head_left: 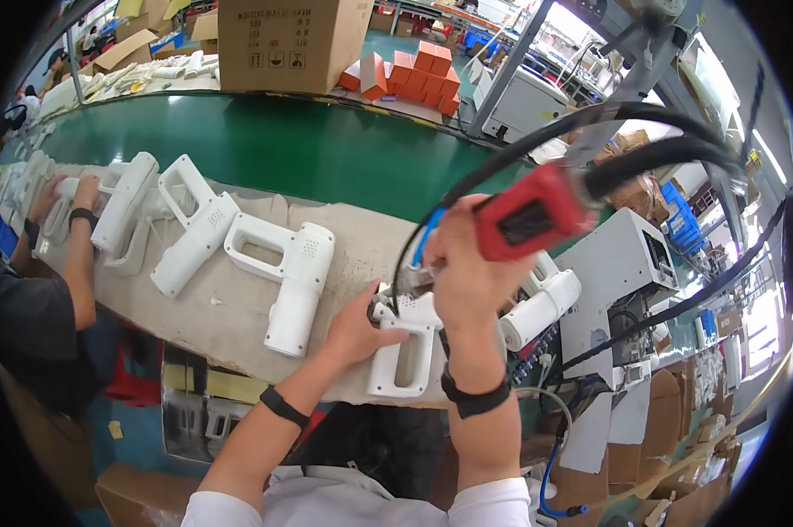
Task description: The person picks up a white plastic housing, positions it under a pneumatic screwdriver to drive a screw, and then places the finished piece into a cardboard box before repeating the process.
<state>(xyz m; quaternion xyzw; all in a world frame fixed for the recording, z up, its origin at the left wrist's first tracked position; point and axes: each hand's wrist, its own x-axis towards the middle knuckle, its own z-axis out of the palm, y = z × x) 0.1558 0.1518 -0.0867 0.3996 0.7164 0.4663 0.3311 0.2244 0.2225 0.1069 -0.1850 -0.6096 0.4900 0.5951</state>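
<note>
My right hand (471, 272) is wrapped round a red power screwdriver (530, 213) with a dark panel and thick black leads. It is raised over the bench, and its tip is hidden behind my hand. Below it, a white plastic housing with a loop handle (421, 356) lies at the bench's near edge. My left hand (354, 329) grips this housing, thumb across its top and fingers round its far side. Left of that hand rest two similar white housings, one near (298, 281) and one farther off (199, 230). Another white housing (544, 309) lies beyond my right wrist.
At the left, a co-worker's hands (82, 195) are at another white housing (126, 206). A green surface (265, 132) lies past the bench (238, 321), with a large carton (291, 44) and orange boxes (423, 75) behind. A grey-white machine (629, 250) stands right; a black cable (677, 307) hangs there.
</note>
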